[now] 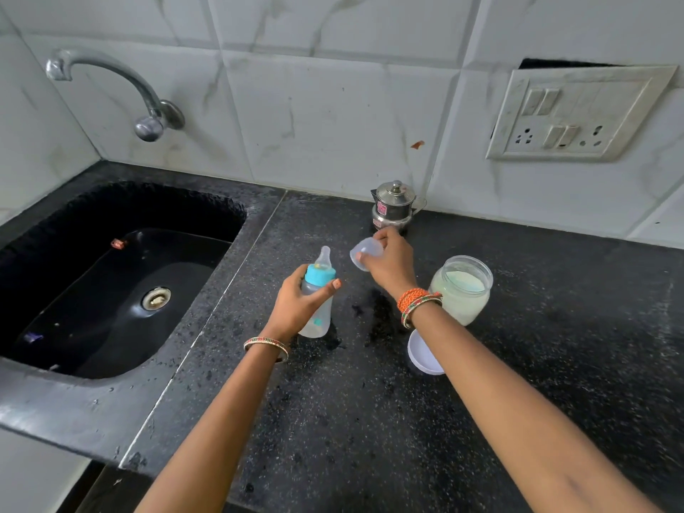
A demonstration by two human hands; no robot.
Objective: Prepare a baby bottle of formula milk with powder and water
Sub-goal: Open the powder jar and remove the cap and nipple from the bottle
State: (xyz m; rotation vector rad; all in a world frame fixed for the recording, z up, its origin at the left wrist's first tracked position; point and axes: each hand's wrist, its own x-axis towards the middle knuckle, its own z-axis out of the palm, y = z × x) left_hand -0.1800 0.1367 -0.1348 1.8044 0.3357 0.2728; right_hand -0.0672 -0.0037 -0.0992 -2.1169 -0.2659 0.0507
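Observation:
A clear baby bottle [319, 316] with a turquoise collar and a clear teat stands tilted slightly on the black counter, gripped around its upper body by my left hand [300, 305]. My right hand [390, 262] holds the bottle's clear dome cap [364, 253] just right of the teat, apart from it. An open glass jar of pale powder [462, 288] stands right of my right wrist. The jar's white lid [423, 353] lies on the counter partly under my right forearm. A small lidded steel pot [394, 205] stands behind my right hand by the wall.
A black sink [111, 283] with a drain lies to the left, under a wall tap [111, 79]. The speckled black counter [555, 346] stretches right and toward me. A switch and socket plate [570, 112] is on the tiled wall at the right.

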